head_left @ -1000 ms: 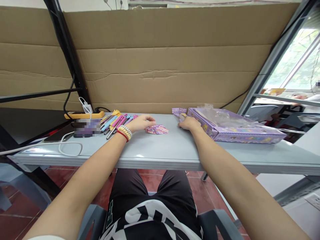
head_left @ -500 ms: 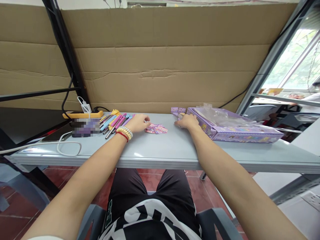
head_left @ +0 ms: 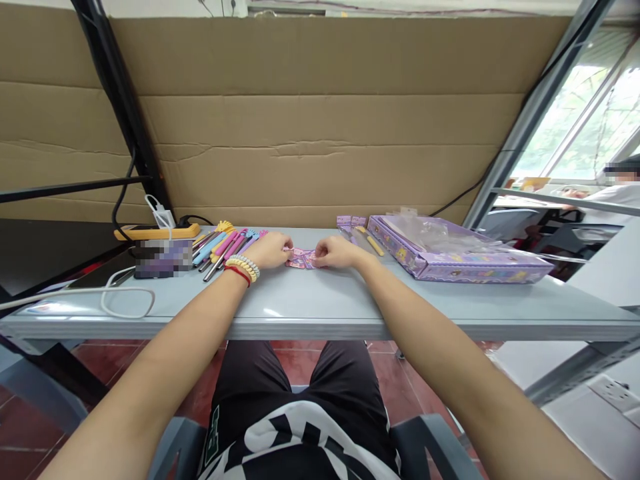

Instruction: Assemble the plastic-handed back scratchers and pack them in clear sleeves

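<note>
A small pink and purple patterned paper piece (head_left: 301, 259) lies low over the tabletop between my hands. My left hand (head_left: 273, 251), with beaded bracelets and a red string at its wrist, pinches the left end. On the opposite end, the closed fingers of my right hand (head_left: 336, 253) hold the paper; its fingertips are partly hidden. Just left of my left hand is a heap of colourful pens (head_left: 225, 245). A slim yellow tool (head_left: 371, 241), like a pen or craft knife, rests right of my right hand, beside a purple patterned packet (head_left: 350, 223).
An open purple box (head_left: 480, 270) with clear plastic in it stands on the right of the grey table (head_left: 300, 310). At the left are a yellow-edged item (head_left: 157, 232), a charger (head_left: 163, 215) and a white cable (head_left: 127, 313). Cardboard (head_left: 320, 160) forms the back. A person sits far right.
My right hand has moved left from the yellow tool by the box to the right end of the paper. The left hand stays at the paper's left end. The view has shifted slightly.
</note>
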A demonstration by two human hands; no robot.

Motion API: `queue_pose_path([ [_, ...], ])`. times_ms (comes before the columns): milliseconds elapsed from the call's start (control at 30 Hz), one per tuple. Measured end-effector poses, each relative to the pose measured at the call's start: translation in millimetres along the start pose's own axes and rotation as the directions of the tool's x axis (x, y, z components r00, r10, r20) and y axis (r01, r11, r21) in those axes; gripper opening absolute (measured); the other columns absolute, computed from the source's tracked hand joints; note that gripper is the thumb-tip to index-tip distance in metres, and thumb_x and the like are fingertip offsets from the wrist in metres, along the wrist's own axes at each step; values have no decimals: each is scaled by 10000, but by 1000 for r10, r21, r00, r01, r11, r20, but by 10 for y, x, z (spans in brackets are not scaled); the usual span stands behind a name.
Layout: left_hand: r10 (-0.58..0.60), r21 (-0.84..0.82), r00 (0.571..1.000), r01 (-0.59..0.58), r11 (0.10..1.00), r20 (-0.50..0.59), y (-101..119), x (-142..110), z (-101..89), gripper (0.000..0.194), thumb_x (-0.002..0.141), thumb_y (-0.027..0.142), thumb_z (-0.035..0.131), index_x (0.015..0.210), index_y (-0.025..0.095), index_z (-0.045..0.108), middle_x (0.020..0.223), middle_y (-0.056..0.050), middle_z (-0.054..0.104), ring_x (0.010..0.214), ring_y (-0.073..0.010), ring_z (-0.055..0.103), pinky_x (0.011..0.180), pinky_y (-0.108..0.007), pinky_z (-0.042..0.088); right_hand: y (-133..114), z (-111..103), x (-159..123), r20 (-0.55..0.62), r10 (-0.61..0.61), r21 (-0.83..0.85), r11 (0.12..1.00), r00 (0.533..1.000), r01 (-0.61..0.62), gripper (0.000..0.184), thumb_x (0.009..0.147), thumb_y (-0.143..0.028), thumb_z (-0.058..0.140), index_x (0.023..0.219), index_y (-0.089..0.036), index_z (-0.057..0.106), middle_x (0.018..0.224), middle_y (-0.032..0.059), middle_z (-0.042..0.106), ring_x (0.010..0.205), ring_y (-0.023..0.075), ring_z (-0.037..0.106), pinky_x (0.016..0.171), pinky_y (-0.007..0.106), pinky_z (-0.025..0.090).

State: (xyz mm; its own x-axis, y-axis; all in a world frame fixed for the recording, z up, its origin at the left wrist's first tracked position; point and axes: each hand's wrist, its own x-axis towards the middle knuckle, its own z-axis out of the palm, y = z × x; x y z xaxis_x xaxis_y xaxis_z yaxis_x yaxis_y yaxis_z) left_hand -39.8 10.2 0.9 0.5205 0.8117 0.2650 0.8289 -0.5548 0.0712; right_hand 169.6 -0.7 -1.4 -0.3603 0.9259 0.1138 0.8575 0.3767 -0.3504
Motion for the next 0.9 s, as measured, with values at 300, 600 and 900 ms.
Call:
queue_pose_path([
  [300, 26, -47, 1000, -26, 999, -4, -21, 13, 7, 312, 824, 313, 484, 983, 153, 700, 1057, -94, 712, 999, -225, 632, 891, -300, 473, 175, -202, -20, -373, 148, -37, 984, 916, -174, 161, 745, -330, 589, 770, -182, 646, 807, 40, 700, 747, 157, 615, 627, 242, 411],
  [600, -2, -43, 1000, 2, 999, -1, -6, -5, -7, 299, 835, 294, 489, 992, 161, 705, 1064, -96, 713, 999, -225, 639, 882, -284, 480, 287, -213, -17, -217, 336, -135, 919, 916, -369, 208, 728, -346, 618, 842, -184, 683, 867, 80, 712, 755, 204, 654, 640, 278, 461],
  [900, 22, 64, 997, -26, 998, 72, -40, -8, 28, 409, 774, 90, 446, 1104, 134, 684, 1140, -122, 692, 1077, -233, 618, 914, -294, 463, 175, -98, 14, 61, 170, -82, 983, 983, -165, 259, 700, -438, 709, 830, -218, 675, 919, 19, 716, 846, 187, 646, 662, 253, 451],
])
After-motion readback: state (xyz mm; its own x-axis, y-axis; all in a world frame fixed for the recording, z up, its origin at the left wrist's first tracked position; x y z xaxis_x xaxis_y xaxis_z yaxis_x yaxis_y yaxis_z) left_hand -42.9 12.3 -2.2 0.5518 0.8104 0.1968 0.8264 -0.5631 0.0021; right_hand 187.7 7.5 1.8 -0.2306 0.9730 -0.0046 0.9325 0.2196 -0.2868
